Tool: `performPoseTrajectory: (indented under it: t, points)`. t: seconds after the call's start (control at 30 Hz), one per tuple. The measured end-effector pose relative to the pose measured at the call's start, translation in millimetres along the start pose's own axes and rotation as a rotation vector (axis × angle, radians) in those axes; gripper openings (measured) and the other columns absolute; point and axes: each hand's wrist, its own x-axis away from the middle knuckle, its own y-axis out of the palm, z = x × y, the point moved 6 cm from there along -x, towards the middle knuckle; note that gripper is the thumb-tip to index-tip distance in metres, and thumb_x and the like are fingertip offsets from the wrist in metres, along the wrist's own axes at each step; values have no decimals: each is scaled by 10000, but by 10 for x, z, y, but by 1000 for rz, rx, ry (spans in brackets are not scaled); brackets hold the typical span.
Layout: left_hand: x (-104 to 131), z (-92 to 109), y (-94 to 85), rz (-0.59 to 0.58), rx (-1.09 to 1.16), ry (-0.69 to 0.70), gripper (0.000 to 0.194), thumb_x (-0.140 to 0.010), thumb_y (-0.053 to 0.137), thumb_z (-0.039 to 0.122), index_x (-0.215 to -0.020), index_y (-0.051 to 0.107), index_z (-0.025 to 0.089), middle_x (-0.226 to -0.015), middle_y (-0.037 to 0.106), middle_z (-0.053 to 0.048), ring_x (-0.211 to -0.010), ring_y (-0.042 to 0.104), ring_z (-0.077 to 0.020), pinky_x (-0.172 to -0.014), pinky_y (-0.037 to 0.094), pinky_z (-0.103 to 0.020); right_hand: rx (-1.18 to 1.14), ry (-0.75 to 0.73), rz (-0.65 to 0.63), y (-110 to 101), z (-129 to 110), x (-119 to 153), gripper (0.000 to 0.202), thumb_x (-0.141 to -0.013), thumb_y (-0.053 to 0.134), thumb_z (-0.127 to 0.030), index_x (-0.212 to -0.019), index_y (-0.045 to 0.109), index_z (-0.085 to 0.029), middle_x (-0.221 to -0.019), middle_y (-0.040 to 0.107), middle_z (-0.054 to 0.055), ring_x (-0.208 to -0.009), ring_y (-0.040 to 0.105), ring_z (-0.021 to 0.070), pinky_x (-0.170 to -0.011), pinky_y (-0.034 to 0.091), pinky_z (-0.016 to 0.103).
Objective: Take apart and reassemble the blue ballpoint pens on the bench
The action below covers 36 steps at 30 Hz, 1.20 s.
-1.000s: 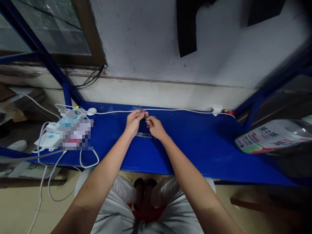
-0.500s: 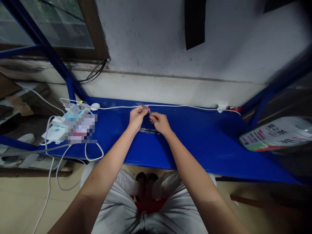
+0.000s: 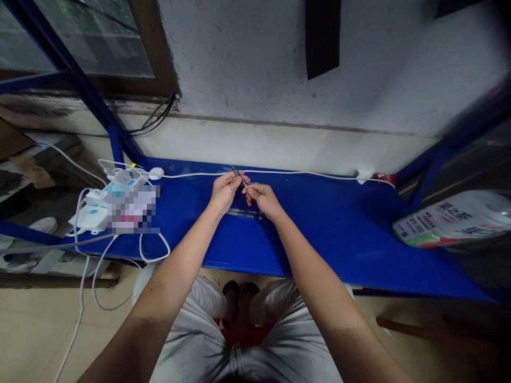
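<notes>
Above the blue tabletop (image 3: 331,229), a slim pen (image 3: 235,172) slants between my two hands, its tip pointing up and left. My left hand (image 3: 224,192) is closed, pinching the pen along its barrel between thumb and fingers. With thumb and fingertips, my right hand (image 3: 263,199) grips the pen's lower right end. Just below the hands another pen (image 3: 244,214) with a dark end lies flat on the table; my right hand partly hides that end.
A white power strip (image 3: 90,218) with plugs and cables sits at the left, by a blurred-out item. One white cable (image 3: 275,172) runs along the table's back edge below the wall. A large labelled bottle (image 3: 451,218) lies at the right. Blue frame posts stand at both sides.
The pen between my hands has risen slightly and shows more of its length. My right fingers have shifted a little on its lower end. The pen on the table stays put.
</notes>
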Motion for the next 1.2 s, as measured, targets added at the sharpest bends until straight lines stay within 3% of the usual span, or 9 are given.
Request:
performPoseTrajectory:
  t: [0.13, 0.33, 0.5, 0.63, 0.8, 1.0, 1.2]
  points:
    - [-47, 32, -59, 33, 14, -29, 100, -818, 800, 193, -905, 766, 159, -972, 766, -79, -895, 717, -183, -831, 540, -326, -201, 77, 77, -108, -26, 20, 282, -804, 830, -438, -933, 750, -200, -672, 633, -15, -572, 562, 132, -569, 453, 291]
    - [-91, -49, -149, 44, -85, -178, 118, -798, 802, 169, -905, 755, 173, -710, 661, -11, -643, 623, -124, -650, 475, -272, -491, 184, 141, -320, -9, 33, 164, -845, 814, -299, -952, 729, -206, -678, 602, -21, -613, 548, 119, -585, 472, 263]
    - [-67, -47, -170, 19, -131, -171, 119, -781, 757, 121, -873, 729, 190, -656, 644, -1, -622, 619, -130, -622, 467, -264, -752, 278, 104, -311, 19, 46, 200, -972, 660, -403, -1012, 694, -210, -740, 632, 3, -653, 570, 133, -622, 519, 274]
    - [-68, -49, -267, 11, -177, -183, 125, -798, 734, 160, -919, 751, 183, -708, 689, -19, -656, 654, -133, -639, 477, -255, -849, 247, 74, -297, -37, 60, 317, -1026, 512, -456, -1092, 684, -199, -900, 701, 66, -824, 647, 188, -697, 559, 323]
    - [-76, -89, -365, -18, -103, -221, 239, -864, 745, 357, -964, 775, 142, -757, 732, -72, -718, 697, -163, -715, 515, -281, -786, 209, 92, -291, -39, 57, 240, -1001, 519, -360, -1065, 684, -197, -935, 707, 83, -865, 651, 204, -719, 557, 348]
    - [-90, -137, -426, -68, -34, -240, 640, -911, 597, 720, -963, 804, 117, -811, 762, -159, -778, 727, -224, -790, 550, -346, -723, 189, 133, -276, 6, 19, 166, -969, 575, -358, -989, 655, -214, -859, 666, 60, -794, 612, 187, -698, 539, 334]
    - [-80, -98, -429, -101, -61, -239, 754, -894, 514, 816, -1001, 813, 132, -884, 782, -196, -868, 751, -280, -818, 564, -384, -773, 188, 175, -278, 57, -4, 127, -966, 564, -329, -942, 635, -227, -803, 609, 46, -733, 567, 182, -653, 514, 323]
